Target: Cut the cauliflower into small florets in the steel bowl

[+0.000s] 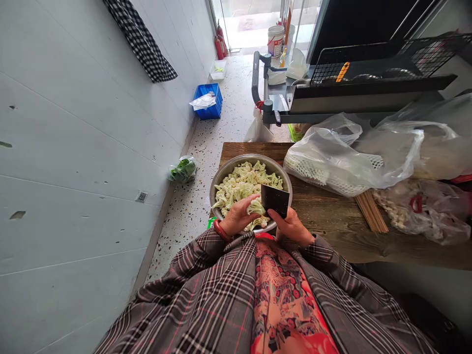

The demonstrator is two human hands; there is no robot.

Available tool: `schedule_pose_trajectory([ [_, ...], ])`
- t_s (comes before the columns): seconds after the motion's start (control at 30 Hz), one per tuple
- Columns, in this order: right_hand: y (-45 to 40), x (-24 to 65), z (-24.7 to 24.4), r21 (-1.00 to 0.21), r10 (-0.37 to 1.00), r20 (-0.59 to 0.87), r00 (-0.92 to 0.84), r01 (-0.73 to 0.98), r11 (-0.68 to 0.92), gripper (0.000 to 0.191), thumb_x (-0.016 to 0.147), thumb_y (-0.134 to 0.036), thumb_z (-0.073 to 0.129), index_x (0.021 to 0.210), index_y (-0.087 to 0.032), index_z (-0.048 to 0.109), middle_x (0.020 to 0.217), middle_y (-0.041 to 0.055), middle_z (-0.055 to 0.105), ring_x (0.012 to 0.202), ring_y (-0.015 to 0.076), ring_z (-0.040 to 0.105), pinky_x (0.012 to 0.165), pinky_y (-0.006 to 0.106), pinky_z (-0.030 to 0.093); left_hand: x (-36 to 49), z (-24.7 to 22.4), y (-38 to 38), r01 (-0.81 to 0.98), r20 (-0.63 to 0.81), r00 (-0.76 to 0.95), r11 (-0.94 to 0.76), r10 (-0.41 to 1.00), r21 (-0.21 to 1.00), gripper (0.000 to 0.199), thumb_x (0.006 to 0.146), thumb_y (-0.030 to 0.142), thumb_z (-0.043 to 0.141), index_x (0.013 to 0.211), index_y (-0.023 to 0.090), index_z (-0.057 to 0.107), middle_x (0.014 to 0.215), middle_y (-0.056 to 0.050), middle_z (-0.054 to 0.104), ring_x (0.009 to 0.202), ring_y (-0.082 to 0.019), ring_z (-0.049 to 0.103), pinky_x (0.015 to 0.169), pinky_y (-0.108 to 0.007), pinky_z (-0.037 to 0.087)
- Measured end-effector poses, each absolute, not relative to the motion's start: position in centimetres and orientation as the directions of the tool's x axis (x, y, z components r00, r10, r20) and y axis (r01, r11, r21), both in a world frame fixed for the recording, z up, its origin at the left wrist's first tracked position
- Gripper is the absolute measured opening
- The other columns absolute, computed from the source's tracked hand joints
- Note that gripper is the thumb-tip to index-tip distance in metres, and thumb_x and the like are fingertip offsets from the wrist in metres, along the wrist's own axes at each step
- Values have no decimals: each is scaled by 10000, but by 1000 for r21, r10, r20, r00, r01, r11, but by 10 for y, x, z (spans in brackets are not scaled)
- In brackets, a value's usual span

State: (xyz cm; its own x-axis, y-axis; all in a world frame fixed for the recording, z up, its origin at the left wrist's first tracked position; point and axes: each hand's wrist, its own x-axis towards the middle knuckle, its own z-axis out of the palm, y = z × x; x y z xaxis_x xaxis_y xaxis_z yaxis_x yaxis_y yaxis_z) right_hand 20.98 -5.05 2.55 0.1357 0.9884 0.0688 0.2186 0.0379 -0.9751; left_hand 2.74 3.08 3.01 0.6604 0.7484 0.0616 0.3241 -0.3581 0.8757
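Observation:
Over a metal bowl full of cut cauliflower, my left hand is closed around a cauliflower floret. My right hand grips a cleaver with a broad dark blade. The blade stands upright just right of the floret, near its edge; whether the two touch I cannot tell. The cleaver's handle is hidden in my right palm. Both hands are above the near side of the bowl, close to my body.
The bowl stands on a wooden table. To its right lie a clear plastic bag with white netting, wooden skewers and a bag of pale pieces. Bagged greens and a blue crate sit on the floor by the wall.

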Motion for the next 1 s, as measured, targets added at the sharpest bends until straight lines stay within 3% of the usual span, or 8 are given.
schedule_pose_trajectory([
  [0.2,-47,209,18,-951,991,117,69,294,92,286,900,-423,484,845,-179,624,776,49,643,704,172,577,679,302,494,26,30,37,292,13,699,-302,715,908,545,740,319,722,1244,167,582,1189,-103,664,1120,-256,608,1023,-401,439],
  [0.37,-44,198,9,-938,952,100,288,347,-6,294,857,-464,532,803,-186,612,757,64,645,704,186,590,689,321,507,35,21,26,306,19,628,-269,778,913,559,752,323,706,1271,177,556,1260,-111,625,1190,-269,566,1052,-416,406],
  [0.5,-35,200,3,-979,886,-189,424,-10,-204,412,824,-558,552,842,-152,622,776,84,672,655,190,624,570,319,539,38,19,19,241,2,554,-163,832,957,622,755,308,710,1320,169,493,1304,-144,588,1203,-276,555,1056,-423,399],
  [0.6,-28,209,-6,-963,857,-251,449,-202,-177,468,794,-592,573,928,-146,621,875,83,686,707,186,647,562,323,576,35,21,21,106,-72,555,15,829,994,605,772,333,699,1308,178,465,1315,-147,572,1109,-248,610,963,-398,472],
  [0.73,-24,220,-15,-987,921,-161,355,-41,-157,453,782,-586,593,868,-144,642,835,69,670,699,186,645,589,333,587,27,23,28,98,-191,550,164,813,982,559,752,355,714,1232,142,523,1194,-128,631,1000,-209,634,878,-344,501],
  [0.87,-26,224,-4,-970,979,46,200,245,-5,381,842,-513,548,974,-175,665,938,87,678,855,230,644,699,352,566,22,22,32,172,-207,505,137,838,975,591,731,342,723,1249,138,524,1136,-106,651,977,-198,622,866,-324,491],
  [0.93,-29,223,8,-940,983,130,126,330,82,339,879,-460,512,1006,-183,662,967,84,680,916,235,629,797,367,534,21,22,32,219,-187,457,94,870,971,573,720,349,729,1219,143,537,1108,-95,656,956,-194,620,852,-317,490],
  [1.0,-33,221,22,-921,985,162,57,366,130,304,904,-418,484,967,-182,664,907,68,676,875,224,625,802,353,513,21,23,33,261,-172,433,60,885,963,496,713,364,731,1133,144,583,1044,-81,666,919,-189,621,841,-312,490],
])
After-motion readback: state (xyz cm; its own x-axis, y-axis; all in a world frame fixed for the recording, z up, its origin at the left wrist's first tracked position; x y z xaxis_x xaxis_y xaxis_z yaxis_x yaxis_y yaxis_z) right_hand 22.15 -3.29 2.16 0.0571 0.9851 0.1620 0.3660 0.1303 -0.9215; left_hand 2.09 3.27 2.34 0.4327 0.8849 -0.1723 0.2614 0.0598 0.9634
